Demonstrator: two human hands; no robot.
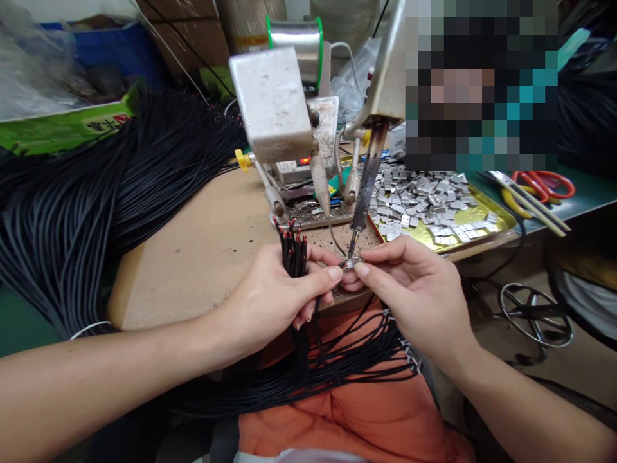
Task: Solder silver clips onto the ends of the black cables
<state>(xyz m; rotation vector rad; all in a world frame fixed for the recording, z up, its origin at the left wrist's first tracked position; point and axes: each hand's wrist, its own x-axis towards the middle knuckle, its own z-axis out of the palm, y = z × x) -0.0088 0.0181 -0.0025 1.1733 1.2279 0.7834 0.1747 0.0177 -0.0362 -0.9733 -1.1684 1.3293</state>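
Worktop, pale wood, runs across the view; 12 o'clock is its far side, the hands are the centre. From 8 to 10 o'clock lies a great sheaf of black wires, spilling over the worktop's edge. Behind it at 10 o'clock sit a green carton and a blue bin. At 1 to 3 o'clock a gold tray carries a heap of silver metal tabs; beyond it at 3 o'clock lie red-handled scissors and yellow-handled pliers. At 12 o'clock stands a white metal housing, a spool of solder wire behind it. A dark soldering iron comes down from 12 o'clock, its tip just above the work.

More black wires drape across the person's orange lap cloth at 6 o'clock.

The left hand has its fingers closed around an upright bundle of black wires, red at the ends. The right hand pinches a small silver tab between thumb and forefinger, at the centre, just above the worktop. Whether a wire is joined to it is hard to make out at this size.
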